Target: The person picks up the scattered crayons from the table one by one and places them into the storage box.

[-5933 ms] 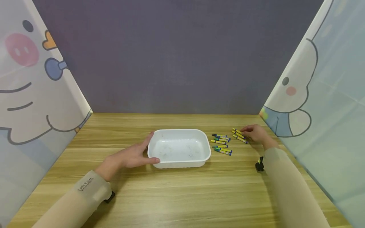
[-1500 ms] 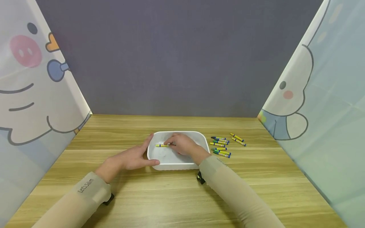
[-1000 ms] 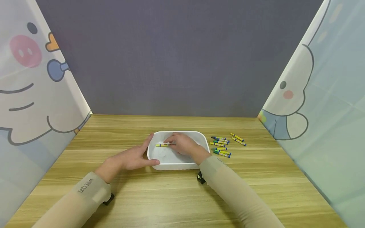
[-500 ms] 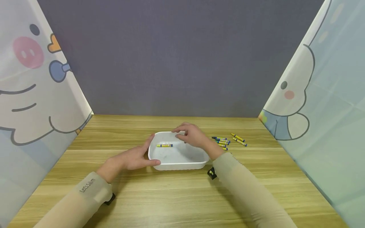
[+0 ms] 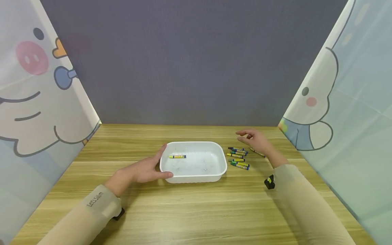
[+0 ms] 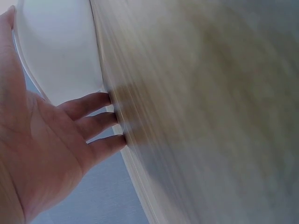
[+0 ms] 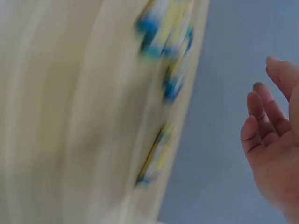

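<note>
A white plastic tray (image 5: 193, 178) stands on the table with one yellow crayon (image 5: 177, 157) lying in its left part. My left hand (image 5: 144, 170) rests against the tray's left end, thumb at the front corner and index finger along the side. In the left wrist view, the other fingers of that hand touch the tabletop. My right hand (image 5: 255, 140) hovers with loosely bent fingers and nothing in them. Close below it a crayon (image 5: 258, 153) lies on the table, partly hidden by the hand. Several more crayons (image 5: 235, 155) in yellow and blue wrappers lie right of the tray.
The wooden table (image 5: 190, 211) runs back to a dark grey panel (image 5: 190, 68). Side walls with cartoon prints close in on the left (image 5: 33, 102) and right (image 5: 352, 119). The right wrist view is blurred over the crayons.
A yellow crayon has gone from the right-hand group into the tray, where my right hand let it go. That hand has since swung right, over the loose crayons. The left hand stays.
</note>
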A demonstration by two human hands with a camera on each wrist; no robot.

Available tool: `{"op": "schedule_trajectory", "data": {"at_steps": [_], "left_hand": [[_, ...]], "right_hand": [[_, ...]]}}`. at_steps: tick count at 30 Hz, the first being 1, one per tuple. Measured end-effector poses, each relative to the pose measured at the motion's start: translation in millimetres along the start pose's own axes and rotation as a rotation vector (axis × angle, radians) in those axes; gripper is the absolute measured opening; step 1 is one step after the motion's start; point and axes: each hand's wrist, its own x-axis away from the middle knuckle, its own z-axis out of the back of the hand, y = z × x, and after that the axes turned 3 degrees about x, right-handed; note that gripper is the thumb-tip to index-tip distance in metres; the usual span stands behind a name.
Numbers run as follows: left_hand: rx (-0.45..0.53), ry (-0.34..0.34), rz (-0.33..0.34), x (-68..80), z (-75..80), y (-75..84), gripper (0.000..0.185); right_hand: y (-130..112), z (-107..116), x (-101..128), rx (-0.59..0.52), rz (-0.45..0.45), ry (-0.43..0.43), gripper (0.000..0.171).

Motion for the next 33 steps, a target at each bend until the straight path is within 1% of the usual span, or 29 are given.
{"op": "schedule_trajectory", "data": {"at_steps": [3, 6, 8, 14, 20, 26, 33], "left_hand": [[0.004, -0.003, 0.003, 0.6, 0.1, 0.0, 0.128], [0.008, -0.002, 0.004, 1.0, -0.2, -0.4, 0.128], [0.01, -0.001, 0.004, 1.2, -0.9, -1.0, 0.128], [0.02, -0.002, 0.007, 1.5, -2.2, -1.8, 0.128], [0.021, -0.005, 0.017, 1.4, -1.1, -0.3, 0.129], [0.015, -0.001, 0.009, 0.9, -1.6, -0.5, 0.129], [0.007, 0.002, 0.01, 0.6, -1.9, -1.3, 0.129]], "right_hand": [[26, 11, 7, 0.03, -0.024, -0.016, 0.038], [45, 19, 14, 0.059, -0.048, -0.047, 0.038], [55, 22, 19, 0.088, -0.064, -0.064, 0.037], [80, 26, 27, 0.11, -0.133, -0.099, 0.036], [93, 28, 33, 0.156, -0.128, -0.11, 0.035], [102, 28, 35, 0.175, -0.112, -0.092, 0.031], [106, 28, 34, 0.185, -0.137, -0.111, 0.03]]}}
